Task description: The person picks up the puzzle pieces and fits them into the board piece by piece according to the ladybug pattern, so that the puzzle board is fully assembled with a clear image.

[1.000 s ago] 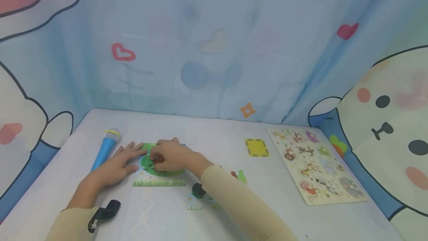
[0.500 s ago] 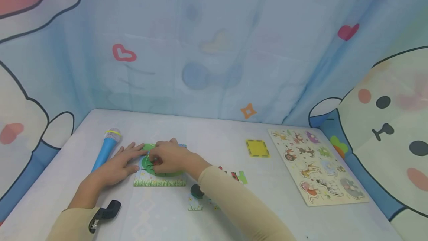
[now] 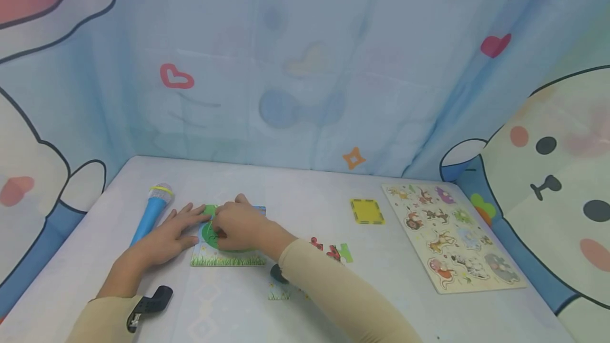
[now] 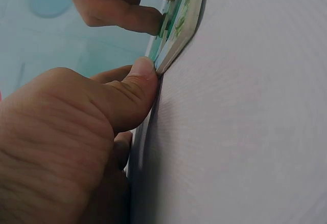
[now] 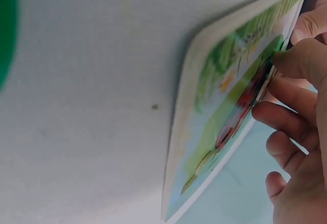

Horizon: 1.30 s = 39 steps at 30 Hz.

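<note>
Green puzzle board (image 3: pixel 227 257), left hand (image 3: pixel 169 237) steadying, right hand (image 3: pixel 238 226) pressing

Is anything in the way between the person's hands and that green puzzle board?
Nothing visible. The right hand already rests on the puzzle board, fingers on a red piece. The left hand lies flat at its left edge, thumb against it.

Person: two bare hands, long beige sleeves.
Left hand (image 3: pixel 168 235) and right hand (image 3: pixel 236 225) carry no gloves, rings or watch. Both forearms are covered to the wrist by plain beige sleeves (image 3: pixel 333 292), smooth and close-fitting. A black clip-like device (image 3: pixel 149 305) is strapped at the left cuff; its detail is unclear.
</note>
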{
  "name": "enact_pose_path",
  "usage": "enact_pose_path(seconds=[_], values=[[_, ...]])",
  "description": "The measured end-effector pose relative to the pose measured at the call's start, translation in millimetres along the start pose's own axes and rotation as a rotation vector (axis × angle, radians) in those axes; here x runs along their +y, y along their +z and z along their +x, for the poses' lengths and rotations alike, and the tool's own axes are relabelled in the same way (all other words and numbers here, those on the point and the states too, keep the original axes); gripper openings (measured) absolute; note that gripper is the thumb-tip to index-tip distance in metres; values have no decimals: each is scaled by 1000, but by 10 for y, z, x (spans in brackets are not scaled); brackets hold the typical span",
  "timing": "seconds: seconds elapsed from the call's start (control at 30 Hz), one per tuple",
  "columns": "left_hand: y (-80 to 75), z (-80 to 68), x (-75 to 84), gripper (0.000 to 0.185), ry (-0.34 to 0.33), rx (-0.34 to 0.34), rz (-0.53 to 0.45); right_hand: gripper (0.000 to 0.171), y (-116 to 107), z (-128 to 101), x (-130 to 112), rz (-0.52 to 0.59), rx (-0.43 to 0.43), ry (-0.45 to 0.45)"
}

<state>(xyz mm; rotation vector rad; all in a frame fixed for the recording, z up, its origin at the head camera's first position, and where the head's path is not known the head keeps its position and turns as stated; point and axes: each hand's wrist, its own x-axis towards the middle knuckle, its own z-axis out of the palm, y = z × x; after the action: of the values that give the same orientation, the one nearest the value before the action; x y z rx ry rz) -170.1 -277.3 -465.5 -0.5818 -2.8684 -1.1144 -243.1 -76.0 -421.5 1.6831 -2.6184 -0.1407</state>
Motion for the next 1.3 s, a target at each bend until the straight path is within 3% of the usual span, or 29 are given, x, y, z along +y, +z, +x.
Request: enact_pose_path(seconds=[0.4,0.63,0.97,1.17,1.3], values=[[2,3,-7,50,-17,4,10,22,18,35,-20,20,14,44],[2,4,2,50,-14,11,35,4,56,-1,40,87,5,56],[-2,5,6,51,-14,-2,44,14,90,-68,85,107,-21,27],[8,11,-5,51,-5,-8,51,33,109,-179,205,229,-86,15],[-7,5,-10,50,-6,-12,43,37,118,-285,303,334,-84,0]])
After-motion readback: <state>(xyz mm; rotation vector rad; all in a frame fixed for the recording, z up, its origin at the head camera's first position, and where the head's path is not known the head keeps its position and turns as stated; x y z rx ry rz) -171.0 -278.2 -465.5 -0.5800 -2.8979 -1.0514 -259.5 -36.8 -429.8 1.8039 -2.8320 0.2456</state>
